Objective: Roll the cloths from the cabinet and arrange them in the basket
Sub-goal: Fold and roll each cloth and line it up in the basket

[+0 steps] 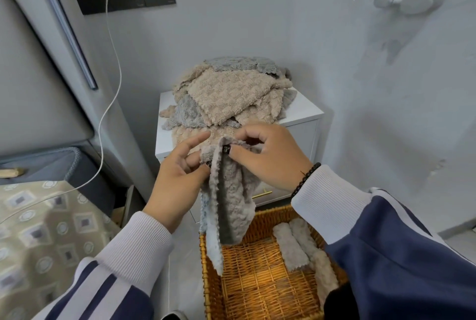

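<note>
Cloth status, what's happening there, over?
Both hands, left and right, pinch cloth over basket. Three rolls in. Pile waits. Nothing blocking.

A pile of cloths [229,95] is lying on the cabinet [306,111] at twelve o'clock. The basket [257,283] is sitting before it at six o'clock, with rolled cloths [296,245] lying inside along its three o'clock side. A bed [43,229] is standing at nine o'clock.

Two hands in a navy jacket's sleeves.
Sleeves [401,250] have pale stripes and ribbed white cuffs [329,190]; a black beaded bracelet [306,178] circles the right wrist.
</note>
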A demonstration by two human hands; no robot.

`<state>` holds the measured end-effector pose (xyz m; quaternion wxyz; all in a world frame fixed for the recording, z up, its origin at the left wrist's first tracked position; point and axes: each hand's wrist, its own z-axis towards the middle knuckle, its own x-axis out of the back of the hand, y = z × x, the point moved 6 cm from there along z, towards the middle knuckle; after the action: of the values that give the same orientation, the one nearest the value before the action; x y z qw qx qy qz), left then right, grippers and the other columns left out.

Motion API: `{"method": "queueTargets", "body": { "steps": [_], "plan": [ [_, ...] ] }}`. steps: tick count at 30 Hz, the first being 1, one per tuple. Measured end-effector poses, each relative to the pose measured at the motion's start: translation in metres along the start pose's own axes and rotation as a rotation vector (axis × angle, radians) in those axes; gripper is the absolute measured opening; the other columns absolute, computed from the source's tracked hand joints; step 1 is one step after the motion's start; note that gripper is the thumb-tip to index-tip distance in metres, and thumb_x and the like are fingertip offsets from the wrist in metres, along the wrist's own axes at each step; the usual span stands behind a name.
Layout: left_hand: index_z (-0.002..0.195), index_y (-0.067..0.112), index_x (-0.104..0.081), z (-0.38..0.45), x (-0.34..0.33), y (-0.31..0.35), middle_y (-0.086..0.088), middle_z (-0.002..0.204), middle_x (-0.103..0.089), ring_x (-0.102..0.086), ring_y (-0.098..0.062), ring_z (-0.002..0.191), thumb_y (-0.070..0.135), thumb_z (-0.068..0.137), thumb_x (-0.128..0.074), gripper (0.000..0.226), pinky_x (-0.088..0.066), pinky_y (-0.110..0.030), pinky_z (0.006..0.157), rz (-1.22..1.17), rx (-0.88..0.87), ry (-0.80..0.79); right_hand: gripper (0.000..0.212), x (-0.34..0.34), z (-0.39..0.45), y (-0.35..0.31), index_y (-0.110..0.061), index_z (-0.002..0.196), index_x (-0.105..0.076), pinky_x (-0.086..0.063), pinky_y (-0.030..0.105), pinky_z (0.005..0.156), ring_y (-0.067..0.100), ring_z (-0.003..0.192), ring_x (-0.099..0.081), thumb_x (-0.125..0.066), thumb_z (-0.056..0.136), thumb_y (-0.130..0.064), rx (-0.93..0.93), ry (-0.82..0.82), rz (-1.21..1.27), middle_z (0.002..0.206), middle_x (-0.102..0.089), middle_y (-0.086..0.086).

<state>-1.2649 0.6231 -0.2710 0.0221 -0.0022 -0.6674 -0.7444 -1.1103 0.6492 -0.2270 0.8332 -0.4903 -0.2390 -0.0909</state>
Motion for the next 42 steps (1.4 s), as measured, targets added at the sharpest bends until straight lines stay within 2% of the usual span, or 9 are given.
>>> {"method": "queueTargets", "body": {
  "steps": [3, 7, 12, 22, 28, 32, 36, 39, 42],
  "plan": [
    [0.132, 0.021, -0.054, 0.000, -0.001, 0.001, -0.009, 0.089, -0.075, -0.069, -0.015, 0.072, -0.015, 0.091, -0.050, 0.055, -0.053, -0.021, 0.060, -0.042, 0.013, -0.014, 0.003, -0.004, -0.001, 0.002, -0.013, 0.082, -0.068, -0.036, 0.011, 0.056, 0.001, 0.053, -0.048, -0.069, 0.085, -0.015, -0.022, -0.078, 0.053, 0.065, -0.059, -0.011],
    [0.131, 0.020, -0.055, -0.001, -0.009, 0.003, 0.004, 0.067, -0.068, -0.056, -0.006, 0.052, -0.017, 0.090, -0.045, 0.055, -0.045, -0.019, 0.053, -0.056, 0.029, -0.041, 0.005, -0.007, -0.004, 0.005, -0.015, 0.086, -0.069, -0.047, 0.027, 0.064, 0.013, 0.061, -0.056, -0.071, 0.083, -0.018, -0.006, -0.119, 0.042, 0.074, -0.068, 0.001],
    [0.132, 0.016, -0.052, -0.002, -0.022, 0.004, 0.011, 0.053, -0.059, -0.047, 0.000, 0.047, -0.017, 0.092, -0.040, 0.054, -0.037, -0.015, 0.051, -0.063, 0.053, -0.127, 0.004, 0.000, -0.007, 0.007, -0.014, 0.084, -0.070, -0.039, 0.010, 0.059, -0.001, 0.058, -0.047, -0.073, 0.082, -0.016, -0.002, -0.131, -0.010, 0.056, -0.053, -0.022],
    [0.131, 0.016, -0.055, -0.003, -0.027, 0.002, -0.014, 0.108, -0.071, -0.065, -0.016, 0.079, -0.017, 0.083, -0.045, 0.059, -0.053, -0.022, 0.066, -0.154, 0.097, -0.216, 0.010, 0.003, -0.010, 0.014, -0.022, 0.080, -0.063, -0.053, 0.037, 0.069, 0.023, 0.070, -0.062, -0.073, 0.081, -0.025, -0.039, -0.055, -0.015, 0.073, -0.067, 0.007],
    [0.131, 0.019, -0.053, -0.006, -0.028, 0.007, -0.010, 0.100, -0.075, -0.069, -0.017, 0.089, -0.013, 0.087, -0.057, 0.055, -0.055, -0.023, 0.076, -0.016, -0.017, -0.179, 0.010, 0.002, -0.012, 0.016, -0.019, 0.081, -0.064, -0.050, 0.032, 0.062, 0.018, 0.059, -0.055, -0.073, 0.082, -0.023, -0.071, -0.040, 0.049, 0.072, -0.065, 0.009],
    [0.127, 0.017, -0.056, -0.005, -0.025, 0.009, -0.004, 0.089, -0.076, -0.067, -0.009, 0.069, -0.015, 0.090, -0.051, 0.049, -0.050, -0.017, 0.058, -0.020, -0.033, -0.102, 0.019, 0.009, -0.013, 0.017, -0.019, 0.089, -0.060, -0.049, 0.024, 0.062, 0.006, 0.056, -0.056, -0.075, 0.080, -0.027, -0.149, -0.048, 0.089, 0.070, -0.067, 0.003],
    [0.127, 0.016, -0.056, -0.001, -0.014, 0.010, -0.009, 0.102, -0.074, -0.071, -0.022, 0.095, -0.018, 0.091, -0.045, 0.051, -0.059, -0.032, 0.075, -0.099, -0.038, -0.053, 0.022, 0.016, -0.014, 0.028, -0.018, 0.092, -0.059, -0.042, 0.020, 0.070, 0.000, 0.070, -0.053, -0.074, 0.081, -0.030, -0.217, -0.235, -0.118, 0.082, -0.064, -0.006],
    [0.126, 0.016, -0.057, 0.001, -0.009, 0.009, -0.012, 0.105, -0.073, -0.068, -0.029, 0.101, -0.020, 0.090, -0.043, 0.052, -0.056, -0.039, 0.085, -0.078, -0.053, -0.029, 0.035, 0.016, -0.016, 0.037, 0.000, 0.095, -0.065, -0.035, 0.019, 0.064, 0.011, 0.075, -0.053, -0.070, 0.083, -0.032, -0.212, -0.310, -0.281, 0.089, -0.065, 0.012],
    [0.121, 0.019, -0.060, 0.001, -0.007, 0.007, -0.010, 0.097, -0.069, -0.060, -0.032, 0.088, -0.020, 0.090, -0.045, 0.052, -0.049, -0.036, 0.074, -0.019, -0.081, -0.007, 0.024, 0.021, -0.016, 0.037, -0.010, 0.075, -0.068, -0.040, 0.029, 0.075, 0.024, 0.091, -0.053, -0.070, 0.083, -0.033, -0.151, -0.222, -0.410, 0.097, -0.062, 0.015]
  ]
}}
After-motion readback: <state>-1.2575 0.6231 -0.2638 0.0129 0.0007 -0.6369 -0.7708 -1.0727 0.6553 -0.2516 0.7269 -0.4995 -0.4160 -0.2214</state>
